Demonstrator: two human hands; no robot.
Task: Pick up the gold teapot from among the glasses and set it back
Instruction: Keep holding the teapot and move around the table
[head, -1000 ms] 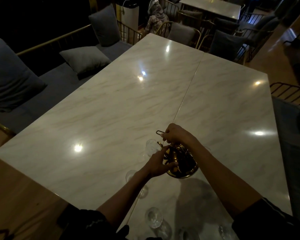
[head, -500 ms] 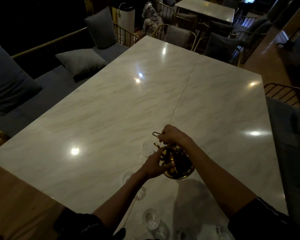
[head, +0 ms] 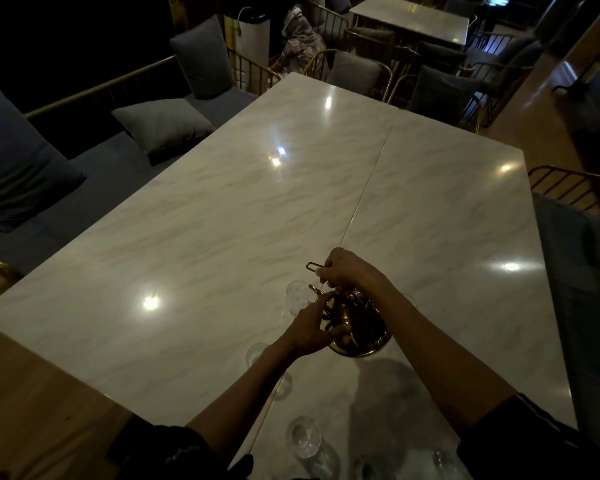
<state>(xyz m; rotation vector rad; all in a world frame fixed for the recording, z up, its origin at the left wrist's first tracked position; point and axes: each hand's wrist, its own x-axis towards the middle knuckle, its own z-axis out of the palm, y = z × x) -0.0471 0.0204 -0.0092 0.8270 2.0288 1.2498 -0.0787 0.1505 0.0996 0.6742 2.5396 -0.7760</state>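
Note:
The gold teapot point(head: 359, 327) hangs just above the near middle of the white marble table point(head: 222, 220), tilted, its round base facing me. My right hand point(head: 347, 270) grips its thin wire handle from above. My left hand point(head: 314, 329) holds the pot's left side, thumb under the body and fingers curled on it. Clear glasses surround it: one point(head: 297, 296) touching the left hand's far side, one point(head: 257, 353) under my left wrist, and another point(head: 303, 441) near the table's front edge.
More glasses point(head: 440, 459) stand at the front edge by my right sleeve. A grey sofa with cushions point(head: 163, 124) runs along the table's left side. Gold-framed chairs point(head: 357, 72) stand at the far end, another point(head: 568, 188) at the right.
Both hands keep the same hold on the teapot. It has stayed at about the same spot among the glasses; the view has shifted slightly.

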